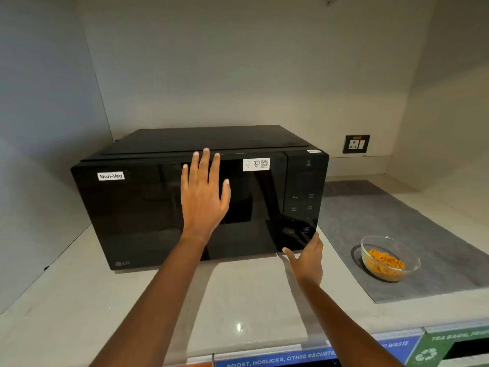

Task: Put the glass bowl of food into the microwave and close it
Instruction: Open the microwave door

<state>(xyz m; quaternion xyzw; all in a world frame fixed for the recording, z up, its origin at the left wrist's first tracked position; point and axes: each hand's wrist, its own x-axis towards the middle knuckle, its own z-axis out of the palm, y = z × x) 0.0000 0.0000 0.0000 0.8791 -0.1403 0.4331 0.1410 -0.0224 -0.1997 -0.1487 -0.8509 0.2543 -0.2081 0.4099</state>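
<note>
A black microwave (pixel 137 207) with a "Non-Veg" label stands on the pale counter, its door shut. My left hand (pixel 203 194) lies flat on the door glass with fingers spread. My right hand (pixel 308 258) is open at the lower right corner of the microwave, fingertips by the bottom of the control panel. A glass bowl (pixel 390 258) holding orange food sits on a grey mat to the right of the microwave, apart from both hands.
The grey mat (pixel 397 215) covers the counter's right side. A wall socket (pixel 356 144) is on the back wall right of the microwave. Walls enclose the niche left, back and right. Labelled waste bins (pixel 428 350) show below the counter's front edge.
</note>
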